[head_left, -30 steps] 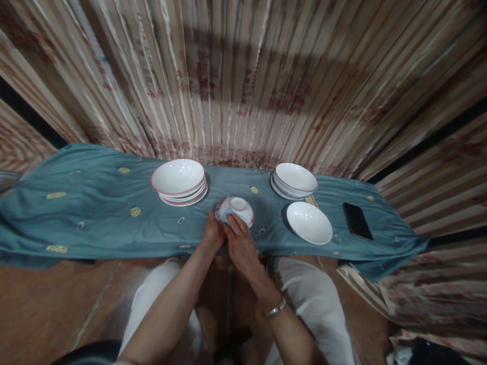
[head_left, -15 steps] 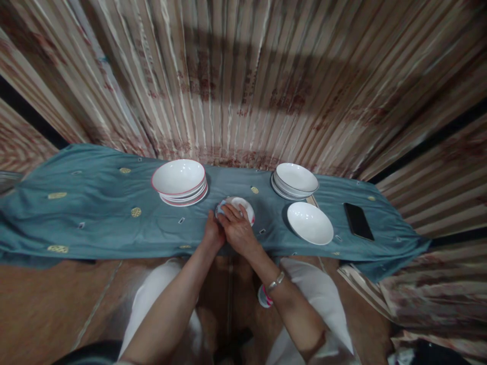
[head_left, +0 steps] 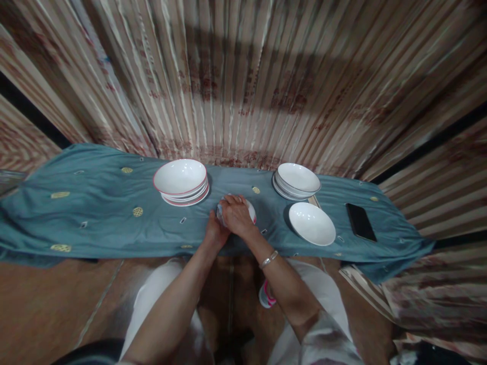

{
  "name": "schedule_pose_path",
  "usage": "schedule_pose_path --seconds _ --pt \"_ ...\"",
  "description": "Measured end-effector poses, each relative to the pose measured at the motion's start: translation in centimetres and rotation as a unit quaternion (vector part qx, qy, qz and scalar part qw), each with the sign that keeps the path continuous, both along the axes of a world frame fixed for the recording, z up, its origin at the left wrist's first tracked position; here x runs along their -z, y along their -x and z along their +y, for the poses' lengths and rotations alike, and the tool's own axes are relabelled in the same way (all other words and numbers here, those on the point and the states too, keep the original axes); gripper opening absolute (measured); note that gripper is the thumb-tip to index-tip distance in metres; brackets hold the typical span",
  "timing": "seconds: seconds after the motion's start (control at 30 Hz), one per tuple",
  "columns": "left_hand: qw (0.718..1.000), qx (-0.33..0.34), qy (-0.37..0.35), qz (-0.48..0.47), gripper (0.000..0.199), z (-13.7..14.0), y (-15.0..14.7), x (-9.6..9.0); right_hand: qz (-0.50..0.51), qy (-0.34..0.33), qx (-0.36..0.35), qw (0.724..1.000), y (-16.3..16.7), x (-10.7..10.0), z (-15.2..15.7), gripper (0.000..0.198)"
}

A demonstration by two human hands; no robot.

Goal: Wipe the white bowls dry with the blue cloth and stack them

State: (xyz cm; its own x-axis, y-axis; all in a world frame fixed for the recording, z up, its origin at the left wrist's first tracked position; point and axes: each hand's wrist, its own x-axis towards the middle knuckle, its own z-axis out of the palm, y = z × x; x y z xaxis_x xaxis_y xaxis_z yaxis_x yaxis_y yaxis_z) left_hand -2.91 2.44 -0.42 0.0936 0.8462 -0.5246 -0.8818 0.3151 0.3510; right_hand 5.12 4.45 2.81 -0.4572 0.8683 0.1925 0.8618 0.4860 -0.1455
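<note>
A small white bowl (head_left: pixel 252 212) with red marks on its side is between my hands, near the middle of the table's front edge. My left hand (head_left: pixel 216 232) grips its near left side, the thumb up by the rim. Inside the bowl my right hand (head_left: pixel 236 214) presses a crumpled pale blue-grey cloth (head_left: pixel 220 210), fingers curled over it. My hands hide most of the bowl and the cloth.
Red-rimmed bowls and plates (head_left: pixel 180 177) are stacked to the left. Dark-rimmed dishes (head_left: pixel 298 178) form a stack at right, with a single white dish (head_left: pixel 312 224) before it. Farther right lies a black phone (head_left: pixel 360 222). A curtain (head_left: pixel 236 81) hangs behind the teal-covered table (head_left: pixel 102 223).
My right hand has moved forward over the bowl, its fingers now more curled and its forearm farther ahead. My left hand keeps its grip. The stacks have not moved.
</note>
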Motion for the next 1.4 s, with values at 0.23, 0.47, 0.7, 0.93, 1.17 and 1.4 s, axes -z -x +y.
schedule_pose_path --seconds 0.23,0.47,0.7,0.93,1.17,1.4 --pt "1.0 0.017 -0.015 0.008 0.063 -0.1 -0.1 -0.1 -0.025 0.041 0.026 0.999 0.2 -0.9 2.0 0.031" --pt "0.999 0.002 0.014 0.03 0.062 -0.1 -0.3 -0.8 0.004 0.079 0.072 0.994 -0.3 -0.9 3.8 0.033" --pt "0.999 -0.012 0.017 0.041 0.06 -0.1 -0.4 -1.2 0.021 0.114 0.123 0.986 -1.7 -0.7 5.0 0.037" --pt "0.999 -0.005 -0.007 0.034 0.059 0.2 -0.4 -0.2 0.061 0.116 0.14 0.981 -4.2 0.6 5.7 0.035" --pt "0.999 -0.02 -0.015 0.032 0.061 0.1 -0.5 -0.5 0.125 0.114 0.174 0.97 -6.5 2.4 4.6 0.038" --pt "0.998 -0.005 -0.014 0.054 0.055 0.0 -0.3 -0.3 0.25 0.058 0.196 0.946 -6.9 4.4 2.2 0.041"
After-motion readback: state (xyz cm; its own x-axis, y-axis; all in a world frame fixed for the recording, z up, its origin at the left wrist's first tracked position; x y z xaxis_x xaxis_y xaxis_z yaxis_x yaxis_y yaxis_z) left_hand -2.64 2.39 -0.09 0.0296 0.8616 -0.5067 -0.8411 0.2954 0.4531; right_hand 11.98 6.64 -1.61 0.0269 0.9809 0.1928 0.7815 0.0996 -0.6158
